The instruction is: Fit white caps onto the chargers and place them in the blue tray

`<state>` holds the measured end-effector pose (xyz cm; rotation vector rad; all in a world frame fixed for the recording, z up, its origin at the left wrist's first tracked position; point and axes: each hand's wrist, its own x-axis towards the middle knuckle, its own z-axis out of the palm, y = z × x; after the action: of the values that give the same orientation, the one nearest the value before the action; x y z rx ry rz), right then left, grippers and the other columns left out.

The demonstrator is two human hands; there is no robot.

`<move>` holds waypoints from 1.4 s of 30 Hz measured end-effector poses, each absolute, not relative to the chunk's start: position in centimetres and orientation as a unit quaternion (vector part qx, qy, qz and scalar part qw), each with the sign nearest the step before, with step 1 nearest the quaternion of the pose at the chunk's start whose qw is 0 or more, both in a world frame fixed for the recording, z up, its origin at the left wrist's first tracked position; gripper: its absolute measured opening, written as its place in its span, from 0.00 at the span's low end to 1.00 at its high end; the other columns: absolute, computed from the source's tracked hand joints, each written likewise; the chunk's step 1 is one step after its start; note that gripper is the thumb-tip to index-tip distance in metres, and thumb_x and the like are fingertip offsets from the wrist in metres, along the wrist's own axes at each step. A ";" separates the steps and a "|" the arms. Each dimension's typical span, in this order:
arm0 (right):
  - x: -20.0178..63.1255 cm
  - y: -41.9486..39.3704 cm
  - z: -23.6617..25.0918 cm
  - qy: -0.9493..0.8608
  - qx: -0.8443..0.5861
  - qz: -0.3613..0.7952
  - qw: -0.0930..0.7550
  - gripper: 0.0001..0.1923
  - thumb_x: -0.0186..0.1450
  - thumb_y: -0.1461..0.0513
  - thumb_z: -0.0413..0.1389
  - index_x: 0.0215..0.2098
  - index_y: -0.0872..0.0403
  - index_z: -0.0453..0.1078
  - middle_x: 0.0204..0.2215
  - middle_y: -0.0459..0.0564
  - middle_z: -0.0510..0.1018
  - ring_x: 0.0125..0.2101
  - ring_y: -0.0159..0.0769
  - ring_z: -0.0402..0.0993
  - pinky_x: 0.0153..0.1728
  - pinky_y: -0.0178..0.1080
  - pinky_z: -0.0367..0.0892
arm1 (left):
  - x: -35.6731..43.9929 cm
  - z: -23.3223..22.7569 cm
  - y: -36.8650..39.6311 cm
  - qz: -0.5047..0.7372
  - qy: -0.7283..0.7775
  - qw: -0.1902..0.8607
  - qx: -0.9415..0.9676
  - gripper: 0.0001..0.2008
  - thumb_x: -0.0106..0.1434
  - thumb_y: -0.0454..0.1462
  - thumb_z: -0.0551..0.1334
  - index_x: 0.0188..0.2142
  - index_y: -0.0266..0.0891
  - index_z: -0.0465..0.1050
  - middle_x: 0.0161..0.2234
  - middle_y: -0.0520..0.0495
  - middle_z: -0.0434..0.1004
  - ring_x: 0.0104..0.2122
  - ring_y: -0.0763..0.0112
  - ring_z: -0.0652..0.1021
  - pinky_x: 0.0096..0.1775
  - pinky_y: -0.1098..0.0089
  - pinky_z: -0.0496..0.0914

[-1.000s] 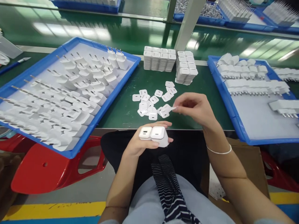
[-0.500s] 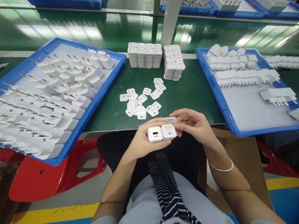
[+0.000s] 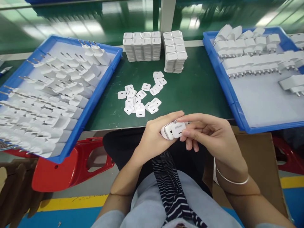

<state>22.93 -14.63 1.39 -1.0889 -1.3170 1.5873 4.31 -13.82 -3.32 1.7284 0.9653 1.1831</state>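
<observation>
Above my lap, my left hand is wrapped round a white plug charger, its port end turned to the right. Between thumb and fingers of my right hand is a white cover plate with grey lettering and a small slot. The plate overlaps part of the charger's end face; a dark port shows beside it. Whether the two touch I cannot tell. Loose cover plates lie scattered on the green table beyond my hands.
A blue tray on the left holds rows of chargers with pins up. Another blue tray on the right holds more chargers. Stacked cover plates stand at the back, with a second stack beside a post. Red stools sit below.
My right hand has brought the cover plate over the charger's end. My left hand has turned; two charger ends showed side by side before, now one is plain. The view has shifted.
</observation>
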 end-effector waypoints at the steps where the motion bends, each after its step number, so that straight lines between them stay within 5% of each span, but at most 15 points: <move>1: 22.9 -14.7 1.4 -0.511 -0.430 0.632 0.391 0.10 0.67 0.65 0.65 0.46 0.47 0.81 0.25 0.43 0.83 0.18 0.26 0.76 0.16 0.25 0.70 | 4.4 -3.3 -13.8 0.469 0.382 0.399 0.690 0.25 0.60 0.31 0.72 0.57 0.42 0.77 0.56 0.44 0.81 0.53 0.60 0.82 0.55 0.65 0.78; 28: 22.4 -13.5 1.3 -0.515 -0.460 0.629 0.356 0.10 0.62 0.66 0.68 0.42 0.50 0.83 0.21 0.43 0.81 0.15 0.25 0.71 0.17 0.29 0.70 | 4.6 -3.4 -13.5 0.456 0.387 0.338 0.727 0.21 0.64 0.34 0.69 0.56 0.39 0.76 0.57 0.41 0.80 0.55 0.60 0.81 0.57 0.62 0.78; 42: 22.4 -12.9 1.6 -0.485 -0.467 0.670 0.312 0.21 0.62 0.60 0.69 0.45 0.50 0.62 0.20 0.41 0.80 0.14 0.28 0.72 0.16 0.29 0.69 | 4.4 -3.9 -13.3 0.466 0.362 0.289 0.753 0.24 0.64 0.33 0.68 0.59 0.42 0.74 0.58 0.42 0.79 0.54 0.59 0.82 0.53 0.62 0.80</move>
<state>22.37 -12.88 1.59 -1.2331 -1.2796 1.7688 4.36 -13.27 -3.90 2.0106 0.9665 1.2450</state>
